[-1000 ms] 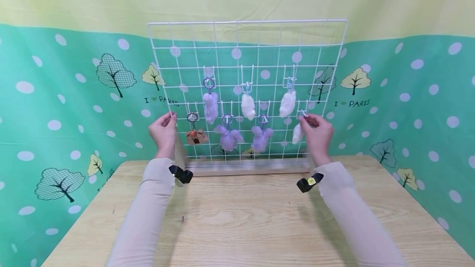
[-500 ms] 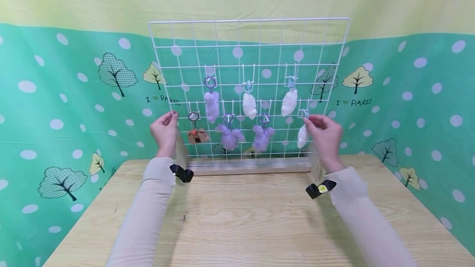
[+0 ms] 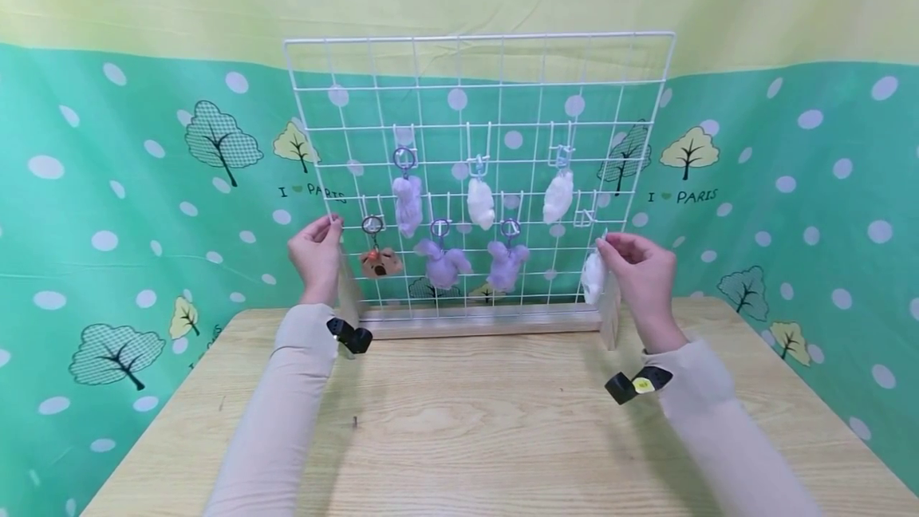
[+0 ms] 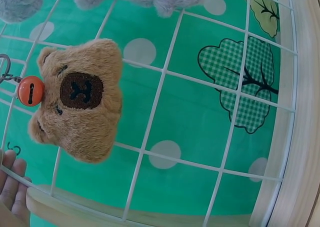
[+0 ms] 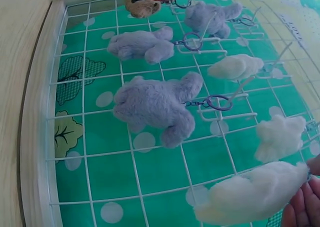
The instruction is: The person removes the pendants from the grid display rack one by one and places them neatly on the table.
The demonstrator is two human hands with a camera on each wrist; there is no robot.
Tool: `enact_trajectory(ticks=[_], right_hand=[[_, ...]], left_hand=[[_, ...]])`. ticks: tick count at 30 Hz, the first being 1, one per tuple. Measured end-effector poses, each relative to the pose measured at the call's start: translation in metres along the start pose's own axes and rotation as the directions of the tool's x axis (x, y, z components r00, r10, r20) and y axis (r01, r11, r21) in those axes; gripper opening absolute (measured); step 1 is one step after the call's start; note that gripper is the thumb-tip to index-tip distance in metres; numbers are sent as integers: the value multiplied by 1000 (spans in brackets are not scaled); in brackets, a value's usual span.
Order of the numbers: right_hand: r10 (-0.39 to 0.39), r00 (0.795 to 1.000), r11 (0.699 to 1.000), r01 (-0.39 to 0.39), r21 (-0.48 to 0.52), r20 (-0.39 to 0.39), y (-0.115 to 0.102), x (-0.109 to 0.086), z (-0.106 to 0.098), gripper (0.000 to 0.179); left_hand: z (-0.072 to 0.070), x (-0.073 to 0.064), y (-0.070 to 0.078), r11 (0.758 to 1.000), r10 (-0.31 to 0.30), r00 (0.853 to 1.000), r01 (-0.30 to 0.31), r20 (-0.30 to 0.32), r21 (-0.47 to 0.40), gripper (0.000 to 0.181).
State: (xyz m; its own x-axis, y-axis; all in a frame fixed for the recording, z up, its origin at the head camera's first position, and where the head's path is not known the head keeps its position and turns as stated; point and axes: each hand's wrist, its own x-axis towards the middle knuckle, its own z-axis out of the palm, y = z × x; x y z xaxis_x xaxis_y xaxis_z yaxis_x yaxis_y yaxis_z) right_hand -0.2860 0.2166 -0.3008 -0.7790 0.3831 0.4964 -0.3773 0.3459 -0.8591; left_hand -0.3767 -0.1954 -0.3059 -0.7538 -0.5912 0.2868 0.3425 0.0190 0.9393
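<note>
A white plush keychain [image 3: 593,278] hangs from the fingertips of my right hand [image 3: 644,282], which pinches it at its top by the grid's lower right. Just above, a wire hook [image 3: 585,218] holds nothing. In the right wrist view the white plush [image 5: 250,194] lies close over the wires. My left hand [image 3: 316,255] pinches the left edge of the white wire grid [image 3: 479,37]. Near it hangs a brown bear-face keychain [image 3: 380,263], with an orange bell [image 4: 31,91] seen in the left wrist view.
Purple plush keychains [image 3: 408,206] and white ones [image 3: 480,203] hang on other hooks of the grid. A wooden base [image 3: 479,325] carries the grid on a wooden table [image 3: 459,421]. Behind stands a green and yellow printed curtain [image 3: 129,222].
My right hand has drawn the white plush keychain off its hook, moving right and down. The left hand stays at the grid's edge.
</note>
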Motion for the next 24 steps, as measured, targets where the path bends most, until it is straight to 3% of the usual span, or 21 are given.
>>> enact_trajectory(ticks=[7,14,24], right_hand=[[70,997,997,-69,-21,29,4,-8,-1,34],[146,976,989,-139,-58,160,7,-19,1,41],[105,925,988,-138,65,364,24,-42,20,32]], left_hand=[[0,1,0,1000,11,1000,-11,-3,2,22],[-1,0,-1,1000,9,1000,-9,0,13,22],[-2,0,0,1000,-3,1000,2,11,22,22]])
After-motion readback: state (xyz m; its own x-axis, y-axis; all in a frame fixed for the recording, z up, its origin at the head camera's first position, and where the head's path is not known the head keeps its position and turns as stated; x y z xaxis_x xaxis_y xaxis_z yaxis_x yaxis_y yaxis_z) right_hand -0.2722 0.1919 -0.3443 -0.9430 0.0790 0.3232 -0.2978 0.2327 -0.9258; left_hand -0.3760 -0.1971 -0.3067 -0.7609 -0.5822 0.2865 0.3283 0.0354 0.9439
